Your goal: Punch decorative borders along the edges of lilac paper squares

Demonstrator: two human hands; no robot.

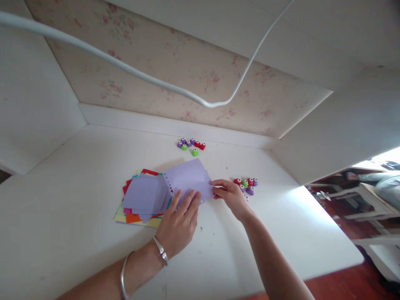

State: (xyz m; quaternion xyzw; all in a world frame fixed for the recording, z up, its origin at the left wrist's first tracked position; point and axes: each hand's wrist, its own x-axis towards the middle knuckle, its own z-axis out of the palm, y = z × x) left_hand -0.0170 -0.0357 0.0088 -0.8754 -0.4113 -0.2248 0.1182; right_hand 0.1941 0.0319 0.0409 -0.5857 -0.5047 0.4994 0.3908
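Observation:
A light purple paper sheet [187, 177] lies on the white desk, tilted, with a row of small punched shapes along its left edge. Red shows at some of these shapes. My left hand [181, 221] rests on the sheet's lower part, fingers spread out flat. At the sheet's right edge, my right hand [229, 196] pinches the paper between thumb and fingers. Left of the sheet, and partly under it, is a loose pile of coloured paper [145, 193], with purple pieces on top and red, orange and yellow ones below.
Several small red, green and purple craft punches [189, 143] stand near the back ledge. Another group of punches [250, 183] sits beyond my right hand, partly hidden by it. A white cable [150, 79] hangs across the view above the desk [71, 200]. Side panels flank the desk.

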